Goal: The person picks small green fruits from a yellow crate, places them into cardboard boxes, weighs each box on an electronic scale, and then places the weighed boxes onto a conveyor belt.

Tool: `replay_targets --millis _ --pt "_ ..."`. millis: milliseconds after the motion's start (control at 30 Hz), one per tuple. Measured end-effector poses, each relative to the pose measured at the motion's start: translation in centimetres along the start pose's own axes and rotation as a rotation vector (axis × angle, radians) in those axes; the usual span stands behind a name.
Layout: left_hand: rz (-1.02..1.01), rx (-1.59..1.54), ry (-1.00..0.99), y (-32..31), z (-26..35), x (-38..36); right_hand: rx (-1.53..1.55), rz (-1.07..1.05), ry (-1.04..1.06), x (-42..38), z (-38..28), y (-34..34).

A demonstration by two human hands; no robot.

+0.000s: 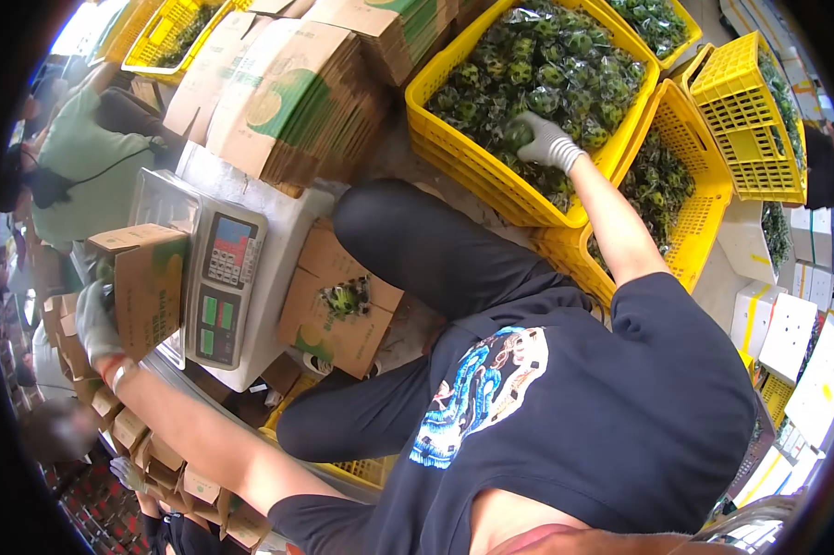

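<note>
My right hand [548,142], in a grey-white glove, reaches into a yellow crate [477,192] of green fruits in clear plastic wrap [565,69]. Its fingers curl round one dark green wrapped fruit [513,140]. At the far left, my gloved left hand [96,324] is against the side of a printed brown cardboard box [151,296], fingers bent at its edge. Something green shows near those fingertips, too small to make out. The box stands tilted in view on the platform of a digital scale [219,277] with lit displays.
Flattened cartons [292,97] are stacked behind the scale. A carton [329,324] with a wrapped fruit on it lies by my legs. More yellow crates [745,116] and white boxes [782,328] stand at right. Several small open boxes [163,453] line the lower left, near another person [93,166].
</note>
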State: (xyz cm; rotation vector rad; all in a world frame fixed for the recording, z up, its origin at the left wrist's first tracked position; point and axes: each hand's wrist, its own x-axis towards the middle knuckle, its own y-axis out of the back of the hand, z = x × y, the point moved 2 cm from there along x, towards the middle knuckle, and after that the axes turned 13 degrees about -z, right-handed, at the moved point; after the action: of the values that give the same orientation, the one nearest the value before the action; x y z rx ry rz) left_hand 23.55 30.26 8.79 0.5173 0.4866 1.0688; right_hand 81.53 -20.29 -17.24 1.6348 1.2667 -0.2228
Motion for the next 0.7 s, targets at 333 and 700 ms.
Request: replay_targets --millis 333,700 --pt "0.444 -1.073 -0.450 0.5 0.5 -9.7 0.081 0.293 -0.326 -3.1 5.8 4.5" --pt "0.779 0.871 -0.402 -4.7 -0.3 -17.8 -0.214 0.350 0.044 -4.3 -3.2 2.5"
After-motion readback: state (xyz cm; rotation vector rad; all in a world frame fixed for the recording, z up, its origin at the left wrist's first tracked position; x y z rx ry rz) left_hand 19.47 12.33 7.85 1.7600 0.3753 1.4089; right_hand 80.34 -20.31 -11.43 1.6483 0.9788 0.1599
